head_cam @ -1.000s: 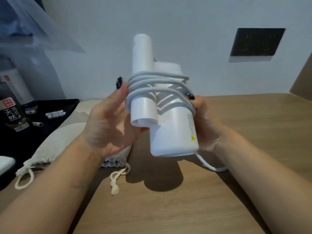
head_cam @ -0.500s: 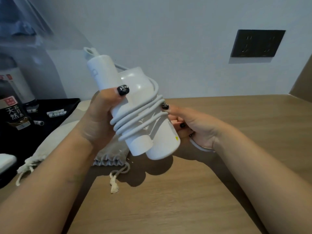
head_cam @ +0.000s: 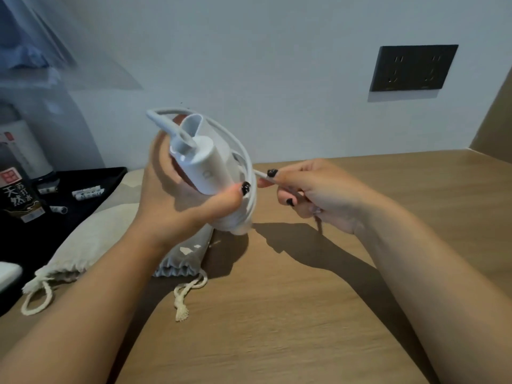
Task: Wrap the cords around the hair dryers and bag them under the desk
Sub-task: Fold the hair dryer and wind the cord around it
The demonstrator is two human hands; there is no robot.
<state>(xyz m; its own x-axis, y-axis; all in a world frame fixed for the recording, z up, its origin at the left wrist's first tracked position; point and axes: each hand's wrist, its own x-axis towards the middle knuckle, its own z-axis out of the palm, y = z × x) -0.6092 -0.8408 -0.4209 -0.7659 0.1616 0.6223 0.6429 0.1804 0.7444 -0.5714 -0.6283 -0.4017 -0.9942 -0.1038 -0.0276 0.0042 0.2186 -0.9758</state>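
The dryer sat upright in the left hand, fingers curled round its body to steady it. Beside that thumb, the right hand pinched the cord, probably pulling a loop snug. A bag lay beneath.

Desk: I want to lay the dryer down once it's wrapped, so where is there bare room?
The wooden desk is bare in front of the right hand and right of the pouch, out to the wall. The left is crowded: pouch, black tray with small items, bottle.
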